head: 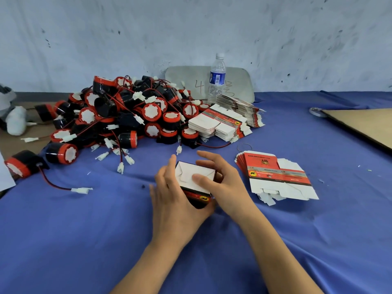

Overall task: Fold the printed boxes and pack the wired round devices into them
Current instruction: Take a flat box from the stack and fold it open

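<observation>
Cupping the box over the blue cloth, the left hand wraps round its near side; the right hand clasps the top, thumb pressing the white flap. Its inside is hidden. Round devices heap behind, flat boxes lie right.

A: We count one folded printed cardboard box. And the flat ones?
B: We make it three lots of flat printed box blanks: a fanned stack at right, a neat bundle by the heap, and a spread row behind it.
A: And the round red-and-black wired devices?
B: Dozens, heaped; we cannot count them exactly.
A: We also have one clear plastic water bottle and one brown cardboard sheet.
</observation>
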Action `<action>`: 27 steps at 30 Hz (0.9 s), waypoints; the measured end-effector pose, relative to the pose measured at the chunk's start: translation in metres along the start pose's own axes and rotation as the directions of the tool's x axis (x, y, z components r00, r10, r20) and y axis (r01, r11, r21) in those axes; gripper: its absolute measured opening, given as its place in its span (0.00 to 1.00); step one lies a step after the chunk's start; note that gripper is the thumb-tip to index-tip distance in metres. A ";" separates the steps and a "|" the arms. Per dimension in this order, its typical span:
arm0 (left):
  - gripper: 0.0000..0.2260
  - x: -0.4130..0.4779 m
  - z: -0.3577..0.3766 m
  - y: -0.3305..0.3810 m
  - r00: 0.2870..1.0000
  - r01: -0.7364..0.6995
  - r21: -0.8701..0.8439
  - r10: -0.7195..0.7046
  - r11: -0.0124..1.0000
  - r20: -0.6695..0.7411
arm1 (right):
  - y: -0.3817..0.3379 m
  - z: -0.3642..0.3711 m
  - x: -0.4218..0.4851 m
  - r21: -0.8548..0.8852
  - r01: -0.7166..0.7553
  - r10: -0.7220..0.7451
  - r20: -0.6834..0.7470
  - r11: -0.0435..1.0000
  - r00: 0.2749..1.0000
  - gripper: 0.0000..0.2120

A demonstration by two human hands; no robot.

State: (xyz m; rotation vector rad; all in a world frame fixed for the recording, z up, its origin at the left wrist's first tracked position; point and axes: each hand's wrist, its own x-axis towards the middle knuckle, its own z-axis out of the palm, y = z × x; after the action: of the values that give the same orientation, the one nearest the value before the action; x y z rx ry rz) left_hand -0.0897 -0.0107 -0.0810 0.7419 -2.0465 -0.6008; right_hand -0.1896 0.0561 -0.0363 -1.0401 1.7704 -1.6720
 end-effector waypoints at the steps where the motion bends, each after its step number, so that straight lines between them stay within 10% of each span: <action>1: 0.54 -0.001 0.000 0.003 1.000 -0.013 -0.039 0.013 0.999 -0.001 | -0.001 0.000 0.000 -0.017 -0.001 0.001 -0.001 1.000 1.000 0.23; 8: 0.63 0.011 -0.008 -0.003 0.965 -0.261 -0.084 0.258 0.962 -0.039 | -0.010 -0.009 0.000 0.018 0.069 -0.070 0.015 0.997 0.997 0.27; 27: 0.64 0.016 -0.013 -0.006 0.963 -0.269 -0.068 0.270 0.961 0.012 | -0.002 -0.001 -0.001 -0.340 0.292 -0.308 0.005 0.894 0.951 0.25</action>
State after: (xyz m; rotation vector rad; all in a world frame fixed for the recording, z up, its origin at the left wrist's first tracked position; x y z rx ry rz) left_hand -0.0847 -0.0280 -0.0696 0.4088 -2.0907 -0.5182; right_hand -0.1900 0.0575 -0.0346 -1.5034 2.0630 -1.6077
